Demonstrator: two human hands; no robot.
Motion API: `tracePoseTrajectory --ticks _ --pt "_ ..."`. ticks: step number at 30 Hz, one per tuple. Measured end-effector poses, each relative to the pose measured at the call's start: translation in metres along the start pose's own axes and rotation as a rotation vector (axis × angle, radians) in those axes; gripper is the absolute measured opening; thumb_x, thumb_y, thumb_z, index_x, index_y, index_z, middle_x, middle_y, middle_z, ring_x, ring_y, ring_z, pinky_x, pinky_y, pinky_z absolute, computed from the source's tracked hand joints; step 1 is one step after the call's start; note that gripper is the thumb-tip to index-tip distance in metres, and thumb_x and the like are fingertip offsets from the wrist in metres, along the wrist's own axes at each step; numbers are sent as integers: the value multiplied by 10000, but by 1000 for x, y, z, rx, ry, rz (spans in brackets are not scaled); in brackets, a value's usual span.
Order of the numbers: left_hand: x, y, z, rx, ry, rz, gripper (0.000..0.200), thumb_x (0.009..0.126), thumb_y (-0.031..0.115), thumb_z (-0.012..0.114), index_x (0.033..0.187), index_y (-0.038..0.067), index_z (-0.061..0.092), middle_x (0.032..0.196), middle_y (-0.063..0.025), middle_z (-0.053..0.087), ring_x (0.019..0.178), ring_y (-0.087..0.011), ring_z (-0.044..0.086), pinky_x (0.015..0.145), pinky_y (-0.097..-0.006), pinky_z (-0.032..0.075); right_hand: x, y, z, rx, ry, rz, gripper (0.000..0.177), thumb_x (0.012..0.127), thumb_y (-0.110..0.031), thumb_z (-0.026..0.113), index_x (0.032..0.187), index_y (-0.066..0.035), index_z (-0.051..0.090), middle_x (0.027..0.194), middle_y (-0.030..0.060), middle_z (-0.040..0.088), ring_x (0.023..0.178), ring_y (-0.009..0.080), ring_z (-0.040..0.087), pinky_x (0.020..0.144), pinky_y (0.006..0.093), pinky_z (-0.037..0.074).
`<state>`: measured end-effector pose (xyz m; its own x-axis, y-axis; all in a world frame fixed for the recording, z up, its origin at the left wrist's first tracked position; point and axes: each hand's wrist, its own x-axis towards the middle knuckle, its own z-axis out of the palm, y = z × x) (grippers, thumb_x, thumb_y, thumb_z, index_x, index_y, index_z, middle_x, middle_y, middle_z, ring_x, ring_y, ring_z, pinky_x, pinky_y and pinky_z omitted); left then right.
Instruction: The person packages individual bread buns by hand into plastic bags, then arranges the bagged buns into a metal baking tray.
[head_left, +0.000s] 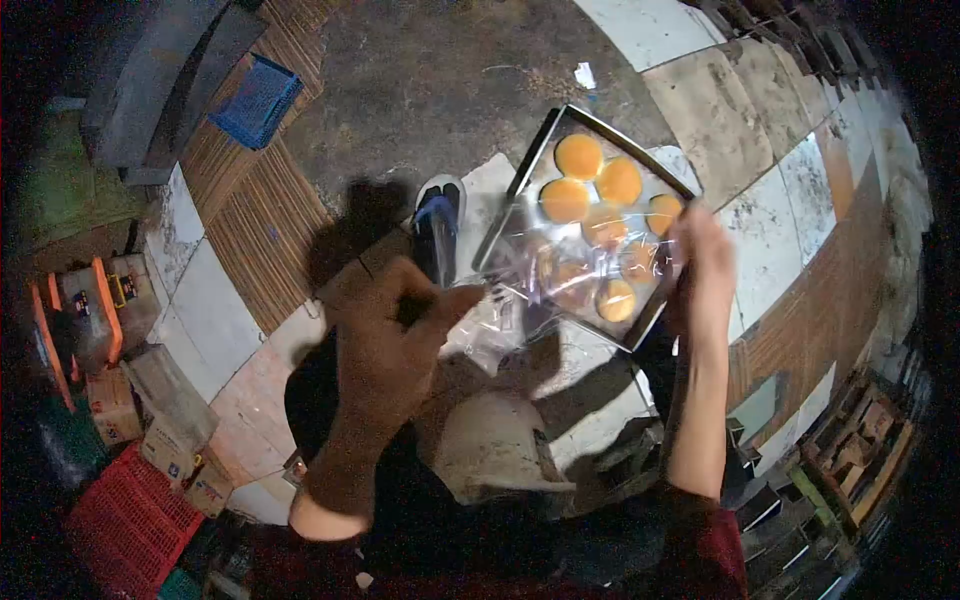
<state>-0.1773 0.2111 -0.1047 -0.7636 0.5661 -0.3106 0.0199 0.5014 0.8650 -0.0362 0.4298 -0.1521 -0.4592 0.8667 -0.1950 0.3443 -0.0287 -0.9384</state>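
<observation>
A clear plastic bag [520, 275] stretches between my hands, its shiny film overlapping the lower part of a metal tray. My left hand [395, 335] is closed, thumb and fingers pinched at the bag's left side. At the bag's right end, my right hand [705, 255] is curled closed beside the tray's right edge, slightly blurred. The dark-rimmed tray [535, 150] lies tilted in view below the bag. Several round golden buns [578, 157] sit on it, some seen through the plastic.
A foot in a sandal [437, 225] is left of the tray. A pale rounded object [495, 445] stands in front of me. Farther out are a blue basket [256, 101], a red crate [135, 520], cardboard boxes [170, 450] and wooden pieces [855, 455]. Boards and sheets cover the floor.
</observation>
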Motion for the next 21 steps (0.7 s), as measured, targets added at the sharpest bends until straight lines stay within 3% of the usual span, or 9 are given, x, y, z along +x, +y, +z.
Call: tracePoseTrajectory --ticks 1,2,3,4,6,8,14,18,21 --pt "4 -2 -4 -76 85 -52 272 793 169 675 649 45 480 556 13 453 514 -54 395 490 -214 345 40 41 -6 326 61 163 363 927 -331 413 709 -59 513 548 -31 403 483 85 368 473 225 314" --pt "5 -2 -4 -133 166 -74 238 814 176 654 695 45 495 588 9 498 532 -46 443 501 -198 351 71 95 -1 301 298 159 346 929 -293 408 696 -59 514 523 -24 395 444 89 353 437 231 302" --pt "7 2 -7 -123 167 -76 238 814 176 654 695 45 495 588 9 498 532 -46 443 501 -198 351 84 123 19 -32 277 61 365 921 -310 411 703 -42 531 539 -8 433 463 107 397 442 272 337" --pt "10 7 -11 -143 183 -185 182 831 176 626 766 52 509 629 -3 524 545 -58 465 477 -199 361 100 196 35 -171 44 339 390 906 -329 422 714 -12 542 552 55 508 482 168 475 451 315 369" --pt "14 12 -12 -155 200 -301 140 847 177 599 837 59 524 669 -15 550 559 -70 487 452 -200 370 90 294 72 -521 -345 323 370 905 -340 421 764 -15 529 612 60 506 534 174 480 488 321 378" --pt "16 13 -11 -591 276 -375 160 862 174 587 830 37 513 704 -22 565 598 -72 521 528 -205 412 51 331 113 -656 -610 325 357 903 -351 421 813 -19 515 672 65 504 585 180 484 526 328 387" --pt "18 10 -9 -560 156 -274 159 867 187 581 876 32 548 739 -20 573 676 -98 543 614 -245 454 -9 332 154 -696 -701 370 366 897 -384 420 962 -28 474 852 80 499 739 198 497 638 346 414" --pt "19 4 -6 -574 73 -200 161 868 189 580 862 30 558 743 -22 575 678 -102 546 634 -248 454 -11 303 140 -213 -534 464 408 893 -406 420 1061 -34 447 973 90 495 841 210 505 713 359 432" --pt "16 13 -1 -542 72 -222 167 868 189 580 834 26 559 740 -25 574 660 -105 541 639 -243 451 7 255 106 770 -319 593 454 891 -422 420 1135 -39 426 1063 97 493 918 219 512 770 368 445"
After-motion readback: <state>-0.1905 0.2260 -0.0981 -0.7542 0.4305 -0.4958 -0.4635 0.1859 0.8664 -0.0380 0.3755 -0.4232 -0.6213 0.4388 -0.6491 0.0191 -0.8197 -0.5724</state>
